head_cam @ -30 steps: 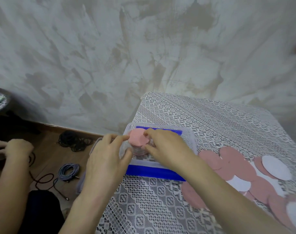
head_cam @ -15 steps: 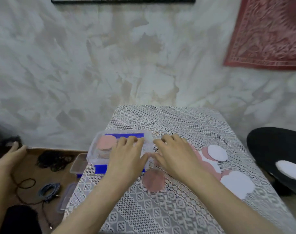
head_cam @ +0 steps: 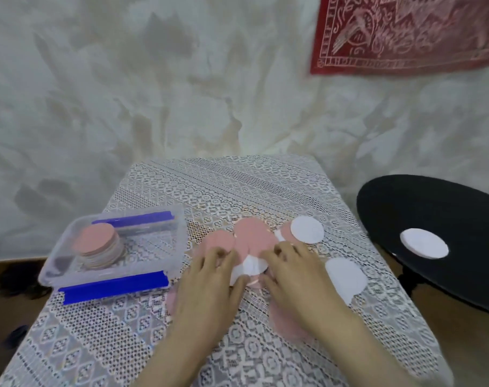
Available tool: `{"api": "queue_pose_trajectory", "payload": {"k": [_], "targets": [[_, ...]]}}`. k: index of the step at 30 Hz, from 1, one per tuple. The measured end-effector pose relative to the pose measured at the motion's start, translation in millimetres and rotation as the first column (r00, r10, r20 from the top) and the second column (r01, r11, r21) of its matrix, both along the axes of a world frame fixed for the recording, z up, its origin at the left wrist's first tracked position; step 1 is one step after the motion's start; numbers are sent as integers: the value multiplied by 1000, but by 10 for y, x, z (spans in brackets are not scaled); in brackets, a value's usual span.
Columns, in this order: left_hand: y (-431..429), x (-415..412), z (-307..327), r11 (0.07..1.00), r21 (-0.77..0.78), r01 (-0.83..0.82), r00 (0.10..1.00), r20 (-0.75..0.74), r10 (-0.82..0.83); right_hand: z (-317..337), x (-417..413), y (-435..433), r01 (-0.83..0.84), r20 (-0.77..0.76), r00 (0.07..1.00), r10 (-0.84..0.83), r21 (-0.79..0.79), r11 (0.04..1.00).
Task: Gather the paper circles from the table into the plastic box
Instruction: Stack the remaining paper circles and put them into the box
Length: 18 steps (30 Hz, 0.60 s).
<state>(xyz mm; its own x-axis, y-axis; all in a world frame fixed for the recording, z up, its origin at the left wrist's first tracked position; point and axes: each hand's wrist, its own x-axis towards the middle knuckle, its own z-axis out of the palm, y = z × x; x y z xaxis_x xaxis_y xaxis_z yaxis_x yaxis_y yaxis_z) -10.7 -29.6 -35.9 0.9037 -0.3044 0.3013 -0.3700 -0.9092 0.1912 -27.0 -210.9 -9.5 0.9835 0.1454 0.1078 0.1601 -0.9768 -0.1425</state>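
The left hand (head_cam: 209, 284) and right hand (head_cam: 296, 277) lie flat at frame centre, fingers straight, pressing on loose paper circles (head_cam: 254, 236). The plastic box (head_cam: 53, 265) sits just left of them.

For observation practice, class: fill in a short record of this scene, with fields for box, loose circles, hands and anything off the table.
box: plastic box, left side of table, holds stack of circles, pink on top
loose circles: pink and white, overlapping
hands: left hand and right hand rest on loose circles
off table: white circle on black seat
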Motion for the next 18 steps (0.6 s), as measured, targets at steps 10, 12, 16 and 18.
{"api": "queue_pose_trajectory", "payload": {"k": [10, 12, 16, 18], "targets": [[99, 61, 24, 999, 40, 5, 1000, 5, -6, 112, 247, -228, -57, -144, 987, 76, 133, 989], [100, 35, 21, 999, 46, 11, 1000, 6, -11, 77, 258, -223, -44, -108, 992, 61, 158, 986], [119, -70, 22, 998, 60, 6, 1000, -17, -5, -16, 299, -144, 35, -27, 999, -31, 177, 984], [137, -143, 31, 997, 71, 12, 1000, -11, -11, -41, 300, -131, 76, -26, 997, -72, 179, 981]]}}
